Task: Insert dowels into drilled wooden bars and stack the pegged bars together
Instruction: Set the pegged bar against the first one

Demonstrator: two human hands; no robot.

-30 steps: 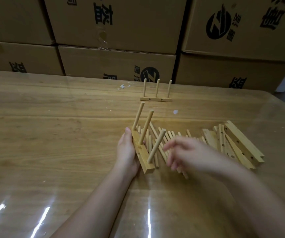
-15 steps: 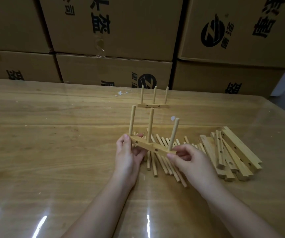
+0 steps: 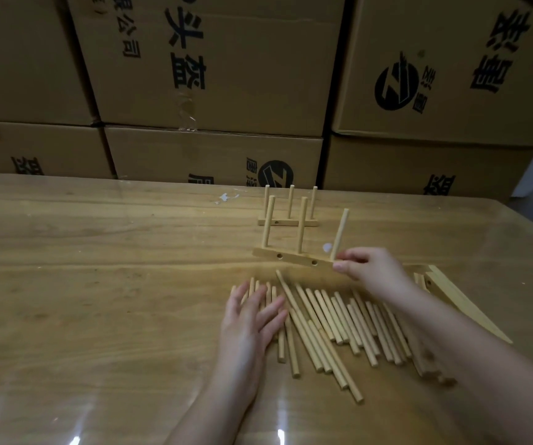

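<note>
My right hand (image 3: 369, 268) pinches the right end of the pegged bar (image 3: 294, 259), pale wood with three upright dowels (image 3: 301, 226), held over the counter (image 3: 98, 284) short of the finished bar (image 3: 310, 223), while my left hand (image 3: 250, 321) lies flat on the loose dowels (image 3: 339, 319); stacking comes next, I judge, needing a level carry.

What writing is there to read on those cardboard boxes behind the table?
"头盔": big black print, upper middle box.
"限公司": smaller, beside it, top cut off.
Round Z-like logo: upper right box, lower middle box.
Other characters: cut off or blurred, unreadable.
</note>
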